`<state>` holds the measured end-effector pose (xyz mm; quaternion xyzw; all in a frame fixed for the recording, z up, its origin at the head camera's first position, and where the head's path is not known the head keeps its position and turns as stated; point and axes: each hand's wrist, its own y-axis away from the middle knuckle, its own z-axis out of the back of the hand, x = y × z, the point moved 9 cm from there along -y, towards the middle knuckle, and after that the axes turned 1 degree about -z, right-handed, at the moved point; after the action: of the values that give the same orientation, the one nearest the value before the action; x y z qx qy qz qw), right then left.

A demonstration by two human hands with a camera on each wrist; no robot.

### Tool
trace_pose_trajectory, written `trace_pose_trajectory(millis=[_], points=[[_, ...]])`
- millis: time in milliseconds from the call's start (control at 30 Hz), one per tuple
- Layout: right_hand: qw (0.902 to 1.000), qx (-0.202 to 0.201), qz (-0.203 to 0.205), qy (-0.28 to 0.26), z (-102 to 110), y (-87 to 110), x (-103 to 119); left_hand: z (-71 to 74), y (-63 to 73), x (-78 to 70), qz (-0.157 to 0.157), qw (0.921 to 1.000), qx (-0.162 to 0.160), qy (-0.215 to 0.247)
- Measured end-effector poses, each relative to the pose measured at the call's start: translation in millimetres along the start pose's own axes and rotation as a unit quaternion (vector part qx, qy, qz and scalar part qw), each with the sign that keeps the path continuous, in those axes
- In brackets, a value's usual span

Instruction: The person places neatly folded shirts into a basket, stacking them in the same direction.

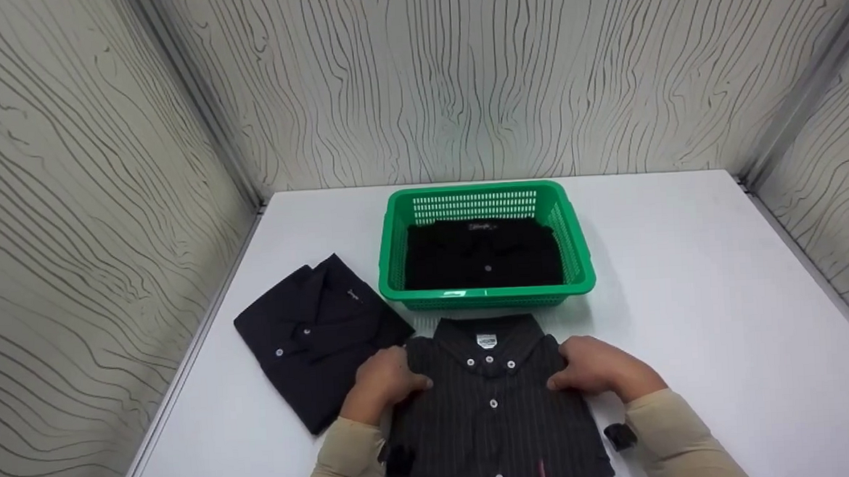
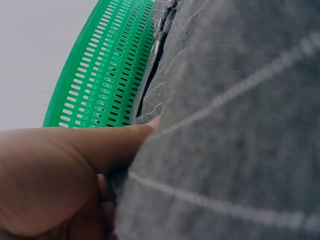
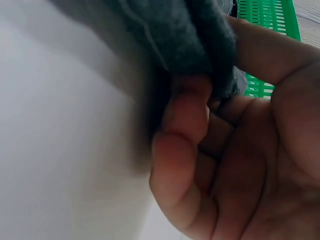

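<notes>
A folded dark pinstriped shirt [image 1: 495, 409], buttoned and collar away from me, is at the front middle of the white table. My left hand [image 1: 390, 378] pinches its left side, thumb on top and fingers underneath; the left wrist view shows the striped cloth [image 2: 225, 120] close up. On the opposite side my right hand [image 1: 598, 366] grips the other edge, thumb above. Curled fingers [image 3: 182, 115] show under the cloth in the right wrist view. Just beyond the collar stands a green basket [image 1: 487, 292] with a folded black shirt [image 1: 483, 253] inside.
Another folded dark shirt [image 1: 321, 338] lies at an angle on the left, close to my left hand. White table surface [image 1: 703, 289] extends to the right of the basket. Patterned wall panels [image 1: 460, 77] close off the back and sides.
</notes>
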<state>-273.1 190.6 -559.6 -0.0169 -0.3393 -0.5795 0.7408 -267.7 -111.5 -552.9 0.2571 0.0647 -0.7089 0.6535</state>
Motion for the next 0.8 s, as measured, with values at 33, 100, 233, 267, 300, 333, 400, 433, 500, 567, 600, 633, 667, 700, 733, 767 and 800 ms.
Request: trace_pose_trajectory(millis=[33,100,233,267,300,333,400,433,500,567,600,633,667,700,733,767,800], points=[[0.9999,0.001,0.012,0.009,0,0.4,2,-1.1,0.6,-0.4,-0.007,1.0000,0.004,0.002],[0.9995,0.006,0.028,0.017,-1,1.2,4,-2.5,2.1,-1.9,-0.024,0.9996,0.011,0.014],[0.9976,0.024,0.064,0.002,-3,1.3,8,-2.0,6.0,-6.0,-0.059,0.9959,0.040,0.056],[0.9970,0.031,0.070,-0.011,-3,1.2,8,-1.3,7.1,-7.6,-0.068,0.9941,0.051,0.067],[0.9960,0.039,0.077,-0.026,-4,1.2,9,-0.6,8.3,-9.5,-0.078,0.9919,0.063,0.078],[0.9943,0.048,0.086,-0.041,-4,1.6,10,-0.3,9.5,-11.2,-0.087,0.9895,0.078,0.086],[0.9896,0.073,0.099,-0.075,-5,3.0,13,0.4,12.0,-14.9,-0.103,0.9847,0.106,0.092],[0.9864,0.087,0.103,-0.094,-6,4.3,14,0.7,13.3,-16.7,-0.111,0.9824,0.119,0.092],[0.9788,0.113,0.113,-0.129,-7,8.0,17,2.5,15.3,-20.2,-0.128,0.9786,0.136,0.086],[0.9685,0.140,0.121,-0.167,-8,12.6,20,5.5,16.3,-23.4,-0.146,0.9747,0.147,0.084],[0.9626,0.152,0.127,-0.185,-7,15.2,23,7.1,16.7,-24.7,-0.154,0.9713,0.155,0.094],[0.9568,0.162,0.134,-0.201,-5,17.7,26,9.3,17.2,-26.3,-0.163,0.9671,0.163,0.109],[0.9512,0.171,0.145,-0.212,-3,20.4,29,12.0,17.6,-27.8,-0.170,0.9624,0.170,0.126],[0.9447,0.182,0.154,-0.225,-1,23.1,32,15.5,18.2,-29.6,-0.177,0.9569,0.176,0.147],[0.9391,0.189,0.165,-0.235,2,26.0,35,18.3,18.6,-29.9,-0.179,0.9518,0.184,0.167],[0.9347,0.193,0.178,-0.240,7,28.8,38,21.7,19.3,-30.3,-0.180,0.9469,0.191,0.186],[0.9307,0.194,0.191,-0.245,11,31.6,40,25.3,19.7,-30.1,-0.181,0.9432,0.194,0.201]])
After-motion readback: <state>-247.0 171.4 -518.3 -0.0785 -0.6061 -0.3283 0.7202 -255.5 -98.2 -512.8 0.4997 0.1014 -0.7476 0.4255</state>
